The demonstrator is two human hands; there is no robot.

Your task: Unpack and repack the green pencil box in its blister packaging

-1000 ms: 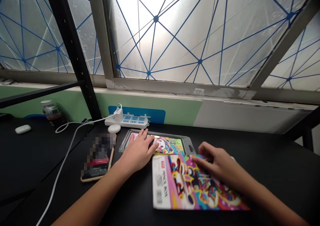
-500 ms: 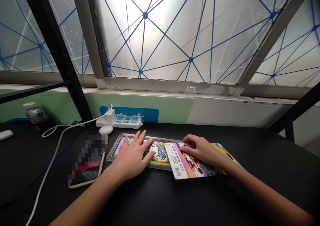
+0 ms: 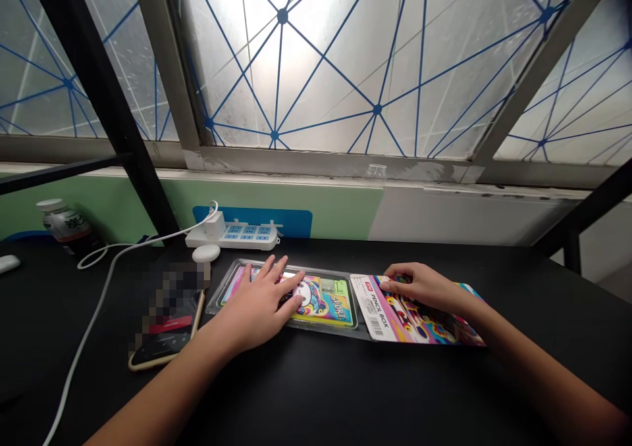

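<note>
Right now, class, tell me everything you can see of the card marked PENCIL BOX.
The card looks thin and stiff, perhaps cardboard. Its white left end carries a small red label, the words PENCIL BOX and a barcode; the rest is a busy multicoloured print, partly hidden by the right hand, which holds it near its far edge. It lies roughly flat, print up, its left end meeting the clear plastic pack. Whether it rests fully down is unclear.

One card [image 3: 402, 321], one tray [image 3: 340, 331], apparently one phone [image 3: 168, 342]
</note>
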